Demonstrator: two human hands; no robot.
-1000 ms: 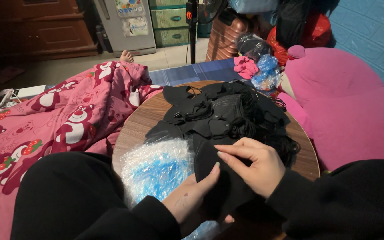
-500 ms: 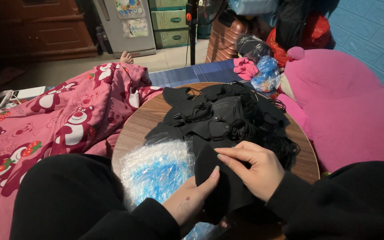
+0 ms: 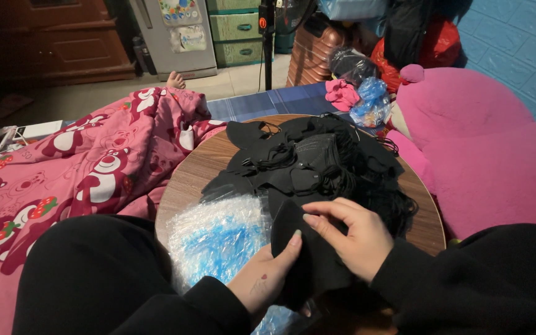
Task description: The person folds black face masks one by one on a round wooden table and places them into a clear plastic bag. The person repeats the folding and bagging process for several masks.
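Both hands pinch one black face mask [image 3: 308,251] at the near edge of the round wooden table [image 3: 200,170]: the left hand [image 3: 267,276] supports it underneath, fingers together, while the right hand [image 3: 350,236] clamps its top. The mask pile [image 3: 317,164] fills the tabletop's middle; clear plastic packets [image 3: 215,239] lie left of the hands.

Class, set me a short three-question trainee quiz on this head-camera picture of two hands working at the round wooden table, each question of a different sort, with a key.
1. True or false: both the left hand and the right hand touch the same flat black fabric piece.
2. What lies left of that piece on the round wooden table? A. crinkled clear-and-blue plastic bags B. a metal bowl C. a stack of white paper
3. Fill in: beyond the hands sits a heap of black fabric masks with ear loops, coloured ____.

Key: 1 true; 2 A; 3 black.
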